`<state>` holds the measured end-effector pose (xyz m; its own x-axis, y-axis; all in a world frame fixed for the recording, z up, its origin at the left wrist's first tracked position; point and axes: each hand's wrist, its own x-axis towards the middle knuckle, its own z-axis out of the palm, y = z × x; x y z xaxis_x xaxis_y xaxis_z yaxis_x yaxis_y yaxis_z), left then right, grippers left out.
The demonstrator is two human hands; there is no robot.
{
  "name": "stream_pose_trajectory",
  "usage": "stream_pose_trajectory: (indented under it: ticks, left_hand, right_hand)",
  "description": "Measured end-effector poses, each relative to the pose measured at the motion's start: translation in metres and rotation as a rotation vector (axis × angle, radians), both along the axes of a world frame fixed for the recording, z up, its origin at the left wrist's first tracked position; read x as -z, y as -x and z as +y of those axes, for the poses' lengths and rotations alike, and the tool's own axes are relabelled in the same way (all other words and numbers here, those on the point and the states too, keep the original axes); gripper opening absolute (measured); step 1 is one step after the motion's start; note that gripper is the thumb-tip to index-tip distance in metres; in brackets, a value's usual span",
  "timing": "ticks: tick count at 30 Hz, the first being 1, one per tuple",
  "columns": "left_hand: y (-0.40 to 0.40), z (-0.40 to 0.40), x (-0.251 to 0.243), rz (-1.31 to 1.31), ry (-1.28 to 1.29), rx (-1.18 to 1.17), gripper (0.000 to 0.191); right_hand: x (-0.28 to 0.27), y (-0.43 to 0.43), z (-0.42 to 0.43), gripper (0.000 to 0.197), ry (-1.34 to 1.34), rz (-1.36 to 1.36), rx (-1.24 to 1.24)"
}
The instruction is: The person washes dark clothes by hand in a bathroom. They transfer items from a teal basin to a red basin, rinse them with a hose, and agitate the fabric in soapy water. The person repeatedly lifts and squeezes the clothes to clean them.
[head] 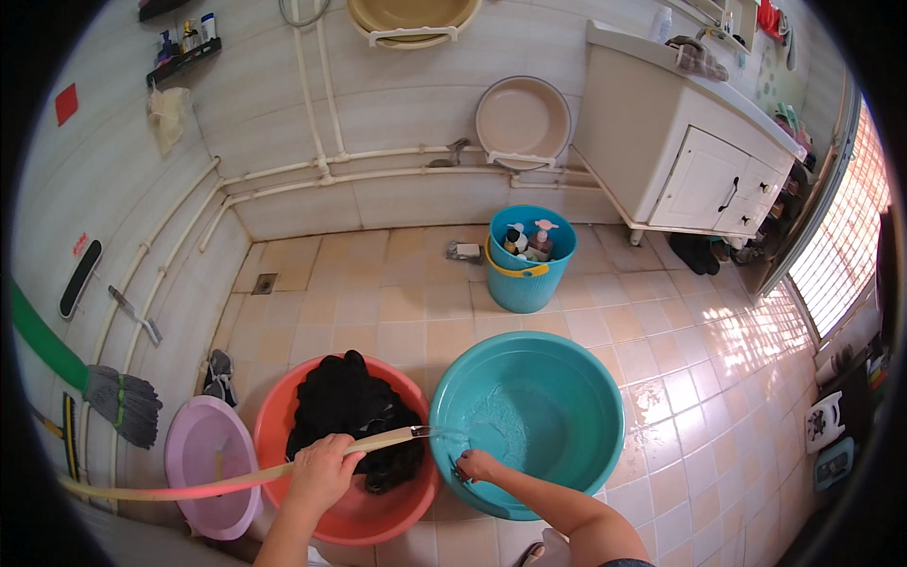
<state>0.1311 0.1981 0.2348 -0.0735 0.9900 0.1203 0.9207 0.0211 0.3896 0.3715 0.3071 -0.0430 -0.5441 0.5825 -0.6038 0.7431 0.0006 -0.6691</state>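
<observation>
My left hand (322,468) grips a yellowish hose (386,441) with a pink stretch near the wall. Water runs from its end into a teal basin (602,425), where the shallow water (503,418) is rippled. My right hand (480,466) is closed at the basin's near left rim, around what looks like its handle; the fingers partly hide it. Beneath the hose, a coral-red basin (382,521) holds a heap of wet black cloth (354,404). The two basins stand side by side on the floor.
A lilac basin (212,418) leans at the left beside a grey mop (127,407). Beyond the teal basin stands a blue bucket (524,287) with pump bottles inside. A white cabinet (701,177) is back right. Water wets the floor tiles (652,400) on the right.
</observation>
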Motion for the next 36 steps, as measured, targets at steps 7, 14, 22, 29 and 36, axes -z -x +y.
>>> stream_pose_trajectory:
  ticks: [7,14,22,29,36]
  left_hand:
    - [-0.002,0.0,0.004,0.016,-0.017,-0.017,0.022]
    - [-0.003,0.0,0.002,0.034,-0.032,0.012,0.023]
    - [-0.006,-0.001,0.0,-0.013,0.006,0.007,0.021]
    - [-0.006,0.0,0.001,-0.006,-0.001,0.001,0.022]
    - [-0.006,-0.001,0.002,-0.014,-0.018,-0.007,0.022]
  right_hand:
    - [-0.009,0.001,-0.001,0.034,0.143,-0.018,0.162]
    - [-0.003,-0.006,-0.001,0.029,0.136,-0.05,0.12]
    - [0.011,-0.008,0.0,0.03,0.102,-0.077,0.08]
    - [0.02,-0.012,-0.001,0.031,0.046,-0.103,0.047]
    - [0.013,-0.011,-0.001,0.03,0.04,-0.12,0.042]
